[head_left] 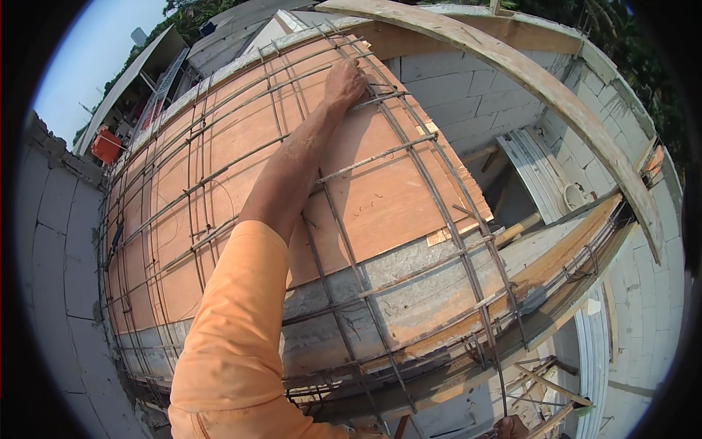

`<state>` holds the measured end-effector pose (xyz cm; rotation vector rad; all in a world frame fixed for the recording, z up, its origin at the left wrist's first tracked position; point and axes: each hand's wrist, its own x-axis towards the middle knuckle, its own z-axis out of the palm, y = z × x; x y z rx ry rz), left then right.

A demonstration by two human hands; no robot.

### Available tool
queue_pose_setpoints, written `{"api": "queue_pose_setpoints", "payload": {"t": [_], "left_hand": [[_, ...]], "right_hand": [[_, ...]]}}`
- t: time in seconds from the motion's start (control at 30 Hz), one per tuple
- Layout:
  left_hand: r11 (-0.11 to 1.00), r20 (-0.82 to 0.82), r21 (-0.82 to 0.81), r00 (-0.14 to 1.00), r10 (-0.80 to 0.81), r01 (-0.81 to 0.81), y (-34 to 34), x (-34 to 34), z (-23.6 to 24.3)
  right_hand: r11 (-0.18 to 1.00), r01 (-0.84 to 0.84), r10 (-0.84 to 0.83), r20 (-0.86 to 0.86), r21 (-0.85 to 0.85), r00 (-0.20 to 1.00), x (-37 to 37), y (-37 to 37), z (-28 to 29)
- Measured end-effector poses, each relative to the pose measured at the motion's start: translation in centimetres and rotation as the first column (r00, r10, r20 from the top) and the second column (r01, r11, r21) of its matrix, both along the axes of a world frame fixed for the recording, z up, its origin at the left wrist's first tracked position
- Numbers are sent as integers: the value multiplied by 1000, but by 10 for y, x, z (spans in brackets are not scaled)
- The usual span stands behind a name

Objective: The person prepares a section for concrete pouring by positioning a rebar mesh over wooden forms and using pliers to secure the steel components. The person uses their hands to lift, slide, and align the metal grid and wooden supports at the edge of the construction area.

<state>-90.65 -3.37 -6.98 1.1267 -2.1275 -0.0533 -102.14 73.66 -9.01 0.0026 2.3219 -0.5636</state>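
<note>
My left arm, in an orange sleeve, stretches far out over a grid of steel reinforcing bars. At the grid's far right corner my left hand (pixel 346 80) is closed in a fist round a rebar (pixel 447 221), near a crossing with other bars. My right hand (pixel 510 426) shows only in part at the lower edge. Its fingers are wrapped round the near end of a rebar (pixel 503 384) that runs down from the grid. Whether both hands hold one and the same bar I cannot tell. Beneath the grid lies an orange-brown plywood sheet (pixel 365 212).
A long wooden plank (pixel 512 77) spans the opening at right. Below it lies a corrugated metal sheet (pixel 537 172). Pale block walls (pixel 468 91) enclose the right side, another wall (pixel 55 212) stands left. Pliers (pixel 118 234) rest at the grid's left; a red container (pixel 107 146) is beyond.
</note>
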Motion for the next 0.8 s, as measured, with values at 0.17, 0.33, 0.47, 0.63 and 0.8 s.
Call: {"api": "queue_pose_setpoints", "payload": {"t": [0.17,0.33,0.47,0.63,0.8], "left_hand": [[998,28,44,999,45,-46,-1,6,4],[996,60,63,996,-60,56,-1,12,0],[973,-162,119,971,-176,196,-5,10,-4],[936,-252,202,939,-235,288,-16,20,-9],[911,-281,159,902,-328,381,-16,35,-6]], "right_hand": [[999,-34,34,-4,-17,999,-3,-12,0],[998,-65,65,-3,-3,998,-2,-26,4],[997,-71,71,0,-1,997,-5,-34,7],[995,-93,93,6,-29,996,-6,-37,11],[976,-118,134,79,-184,988,-11,-33,18]]}}
